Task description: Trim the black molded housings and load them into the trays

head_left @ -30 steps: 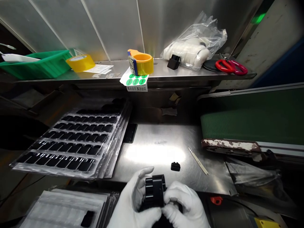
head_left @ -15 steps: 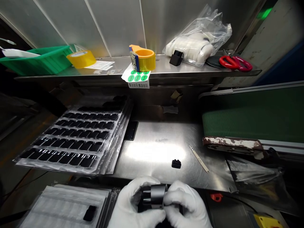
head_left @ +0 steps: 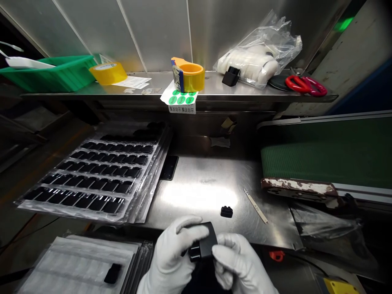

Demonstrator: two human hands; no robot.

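In white gloves, both hands hold a black plug adapter (head_left: 208, 241) at the front edge of the steel bench. My left hand (head_left: 174, 255) grips it from the left, fingers over its top and side. Closed fingers of my right hand (head_left: 240, 261) pinch its right side; whether a smaller part is between them is hidden. A small black block (head_left: 226, 211) lies on the bench just beyond my hands. To its right rests a thin pale craft knife (head_left: 256, 206).
Stacked clear trays (head_left: 134, 200) of black parts stand left; another tray stack (head_left: 76, 265) sits lower. A green conveyor belt (head_left: 330, 151) borders the right. The shelf (head_left: 147, 94) bears a green bin (head_left: 61, 75), yellow tape (head_left: 196, 77), a bag (head_left: 257, 61) and red-handled scissors (head_left: 306, 85).
The adapter has been turned and tilted, showing more of its broad black face. My left fingers have shifted onto its top. The camera view has moved slightly.
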